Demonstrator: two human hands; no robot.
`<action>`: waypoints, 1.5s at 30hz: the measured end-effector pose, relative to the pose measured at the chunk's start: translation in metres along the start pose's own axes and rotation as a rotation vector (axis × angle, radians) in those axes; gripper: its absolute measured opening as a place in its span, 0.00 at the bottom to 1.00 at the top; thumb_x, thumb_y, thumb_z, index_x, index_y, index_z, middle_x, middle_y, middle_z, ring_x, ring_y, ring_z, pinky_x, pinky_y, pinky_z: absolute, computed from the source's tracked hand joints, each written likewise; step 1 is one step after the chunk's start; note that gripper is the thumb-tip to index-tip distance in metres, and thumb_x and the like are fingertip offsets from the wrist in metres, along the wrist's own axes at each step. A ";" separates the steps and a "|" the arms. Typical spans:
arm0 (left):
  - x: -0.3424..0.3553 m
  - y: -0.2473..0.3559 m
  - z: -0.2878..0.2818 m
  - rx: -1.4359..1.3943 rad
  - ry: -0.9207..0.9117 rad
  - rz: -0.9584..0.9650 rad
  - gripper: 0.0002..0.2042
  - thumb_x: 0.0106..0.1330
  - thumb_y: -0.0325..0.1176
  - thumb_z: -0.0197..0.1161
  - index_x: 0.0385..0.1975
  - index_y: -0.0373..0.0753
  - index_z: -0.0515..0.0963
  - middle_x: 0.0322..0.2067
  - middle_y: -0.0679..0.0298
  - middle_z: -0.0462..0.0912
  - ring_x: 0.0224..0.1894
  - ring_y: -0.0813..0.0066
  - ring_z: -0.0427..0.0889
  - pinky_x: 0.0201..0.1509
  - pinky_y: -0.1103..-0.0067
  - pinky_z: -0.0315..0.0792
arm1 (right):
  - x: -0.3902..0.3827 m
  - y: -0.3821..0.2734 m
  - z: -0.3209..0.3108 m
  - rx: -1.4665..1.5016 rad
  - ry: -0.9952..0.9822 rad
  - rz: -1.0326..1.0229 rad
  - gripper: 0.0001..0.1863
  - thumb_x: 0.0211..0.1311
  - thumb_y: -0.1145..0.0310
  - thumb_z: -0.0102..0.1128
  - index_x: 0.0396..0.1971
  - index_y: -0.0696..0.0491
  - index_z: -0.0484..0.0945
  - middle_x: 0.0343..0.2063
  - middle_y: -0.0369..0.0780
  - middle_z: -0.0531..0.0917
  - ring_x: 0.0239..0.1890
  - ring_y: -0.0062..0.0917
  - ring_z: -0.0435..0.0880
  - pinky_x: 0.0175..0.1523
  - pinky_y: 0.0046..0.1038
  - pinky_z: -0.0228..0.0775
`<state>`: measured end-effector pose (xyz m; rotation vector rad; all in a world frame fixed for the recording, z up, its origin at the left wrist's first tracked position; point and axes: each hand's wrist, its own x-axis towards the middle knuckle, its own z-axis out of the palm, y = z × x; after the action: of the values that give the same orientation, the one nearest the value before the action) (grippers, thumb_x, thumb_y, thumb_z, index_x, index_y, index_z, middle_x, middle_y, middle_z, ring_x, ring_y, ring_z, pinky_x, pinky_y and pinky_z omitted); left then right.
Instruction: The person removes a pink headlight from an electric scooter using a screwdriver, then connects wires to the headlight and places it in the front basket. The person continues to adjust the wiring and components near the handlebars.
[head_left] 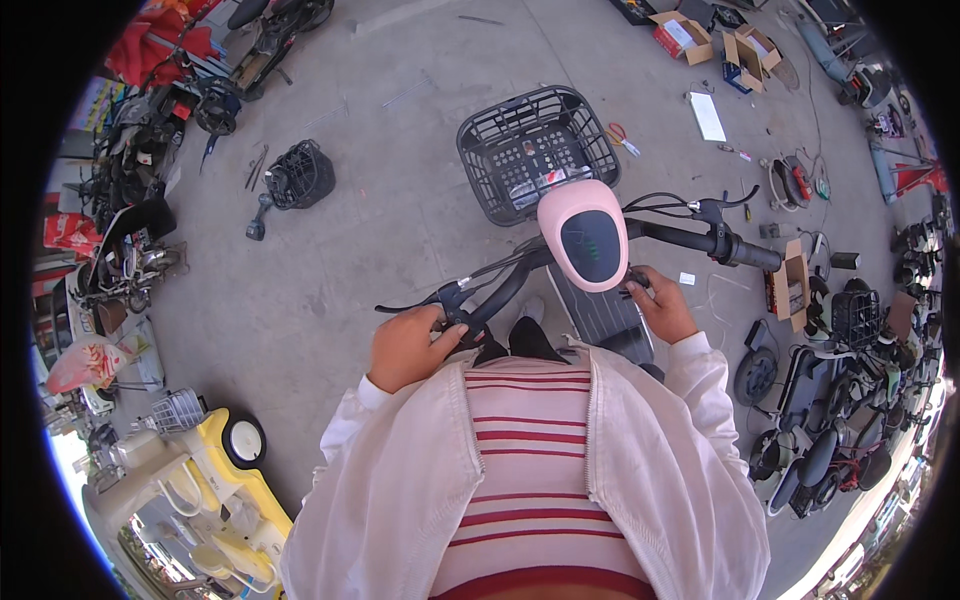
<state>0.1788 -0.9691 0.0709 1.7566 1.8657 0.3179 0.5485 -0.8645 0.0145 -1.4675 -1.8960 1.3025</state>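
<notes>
My left hand [403,347] is closed round the left end of an electric scooter's black handlebar [512,288], thumb over the grip by the brake lever [398,308]. Just right of the pink-rimmed display [583,237], my right hand [662,303] pinches a small black piece [637,279]; whether it is a key cannot be made out. Faint green marks show on the dark screen. The right handlebar grip [755,256] has no hand on it. Ahead of the display sits a black front basket [540,150], and below it lies the grey ribbed footboard [603,315].
Red-handled pliers [622,138] and a white panel [707,117] lie on the concrete floor. A loose black basket [303,175] lies ahead left, beside a cordless drill [258,217]. Open cartons [745,60] stand far right. A yellow vehicle [230,465] is at lower left; scooter parts crowd the right.
</notes>
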 end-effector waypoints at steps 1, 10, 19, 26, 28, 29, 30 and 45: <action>0.004 -0.001 -0.002 0.037 -0.031 0.000 0.19 0.58 0.50 0.61 0.23 0.37 0.78 0.22 0.56 0.80 0.24 0.55 0.79 0.28 0.66 0.70 | -0.003 -0.002 -0.001 -0.058 -0.010 0.009 0.12 0.62 0.71 0.55 0.43 0.60 0.74 0.31 0.49 0.82 0.33 0.37 0.83 0.40 0.30 0.73; 0.032 -0.031 -0.016 -0.009 -0.182 0.209 0.21 0.61 0.50 0.57 0.16 0.38 0.77 0.16 0.58 0.77 0.20 0.56 0.76 0.23 0.66 0.66 | -0.002 -0.008 0.011 -0.052 0.035 0.142 0.13 0.64 0.71 0.54 0.48 0.58 0.73 0.35 0.47 0.83 0.37 0.32 0.82 0.45 0.29 0.71; 0.036 -0.042 -0.022 -0.186 -0.205 0.295 0.14 0.60 0.45 0.61 0.21 0.41 0.79 0.16 0.61 0.78 0.20 0.63 0.78 0.24 0.71 0.67 | -0.001 -0.022 0.018 -0.261 0.168 0.195 0.11 0.63 0.70 0.55 0.44 0.55 0.77 0.38 0.46 0.80 0.40 0.39 0.80 0.48 0.32 0.69; 0.036 -0.041 -0.022 -0.111 -0.235 0.316 0.15 0.60 0.46 0.60 0.22 0.40 0.79 0.17 0.59 0.78 0.21 0.59 0.78 0.24 0.69 0.67 | 0.007 -0.009 0.023 -0.214 0.196 0.099 0.11 0.62 0.71 0.54 0.43 0.56 0.77 0.36 0.47 0.80 0.37 0.39 0.80 0.45 0.32 0.70; 0.031 -0.043 -0.021 -0.082 -0.222 0.292 0.16 0.60 0.46 0.60 0.22 0.39 0.78 0.18 0.59 0.79 0.21 0.58 0.78 0.25 0.68 0.68 | -0.001 -0.008 0.023 -0.260 0.206 0.051 0.11 0.62 0.72 0.54 0.42 0.58 0.77 0.34 0.47 0.80 0.35 0.36 0.81 0.42 0.31 0.71; 0.031 -0.043 -0.018 -0.086 -0.198 0.312 0.16 0.60 0.47 0.60 0.22 0.39 0.78 0.18 0.58 0.79 0.21 0.57 0.78 0.25 0.67 0.68 | -0.004 0.002 0.023 -0.271 0.220 0.038 0.11 0.61 0.73 0.54 0.42 0.59 0.77 0.33 0.46 0.80 0.34 0.36 0.81 0.42 0.31 0.71; 0.030 -0.041 -0.020 -0.079 -0.182 0.288 0.16 0.61 0.46 0.59 0.22 0.39 0.78 0.19 0.58 0.79 0.22 0.56 0.78 0.25 0.67 0.68 | -0.003 0.010 0.023 -0.234 0.215 0.027 0.11 0.61 0.72 0.55 0.42 0.59 0.77 0.34 0.46 0.80 0.34 0.37 0.81 0.42 0.31 0.71; -0.013 -0.026 -0.002 -0.202 -0.133 -0.021 0.15 0.62 0.46 0.59 0.32 0.39 0.74 0.22 0.56 0.80 0.27 0.55 0.80 0.29 0.66 0.70 | -0.011 -0.007 0.000 -0.236 0.109 0.000 0.09 0.63 0.71 0.56 0.39 0.59 0.75 0.32 0.45 0.80 0.34 0.32 0.80 0.42 0.29 0.71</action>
<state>0.1554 -0.9848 0.0616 1.5825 1.6947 0.3597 0.5490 -0.8741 0.0225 -1.6166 -2.0310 1.0027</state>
